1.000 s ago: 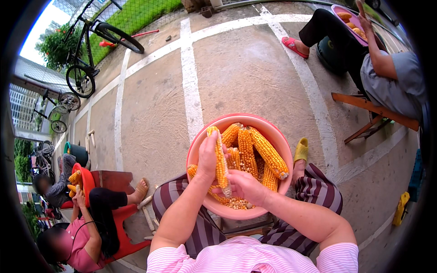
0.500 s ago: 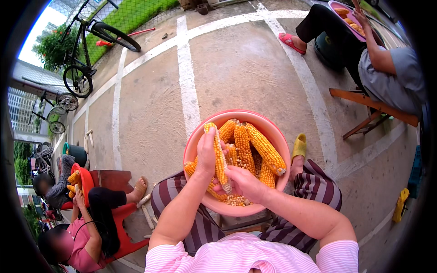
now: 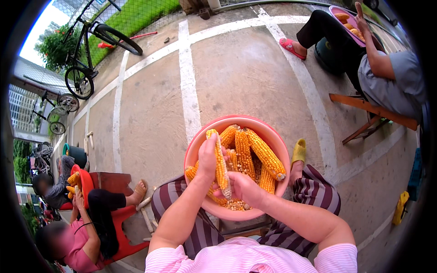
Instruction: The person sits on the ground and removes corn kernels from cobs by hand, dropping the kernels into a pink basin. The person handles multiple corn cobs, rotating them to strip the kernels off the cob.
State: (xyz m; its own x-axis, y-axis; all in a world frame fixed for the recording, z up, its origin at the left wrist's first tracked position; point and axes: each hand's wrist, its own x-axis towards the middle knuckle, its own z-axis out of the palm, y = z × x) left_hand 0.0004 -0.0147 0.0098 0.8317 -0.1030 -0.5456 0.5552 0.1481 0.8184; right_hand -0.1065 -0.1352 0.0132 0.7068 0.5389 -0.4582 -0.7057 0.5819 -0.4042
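Note:
An ear of yellow corn [image 3: 220,164] is held upright and slightly tilted above a pink tub. My left hand [image 3: 207,157] is closed around its upper part. At its lower end, where the cob is pale and bare of kernels, my right hand [image 3: 248,187] grips with bent fingers, some of them hidden behind the ear. Inside the tub [image 3: 230,215] lie several more ears of corn [image 3: 266,154]. Loose kernels [image 3: 237,206] cover its bottom near me. The tub sits between my knees.
To the left, a person in pink [image 3: 84,243] handles corn over a red basin [image 3: 85,177]; another person sits behind. At the right, someone on a wooden chair [image 3: 375,109] has a pink basin of corn. Bare cobs [image 3: 144,214] lie by my left knee. A bicycle [image 3: 98,38] stands far left.
The right thumb has shifted off the ear's lower end, where more pale cob shows. My left hand keeps its hold. The whole view has moved slightly, so the tub appears lower.

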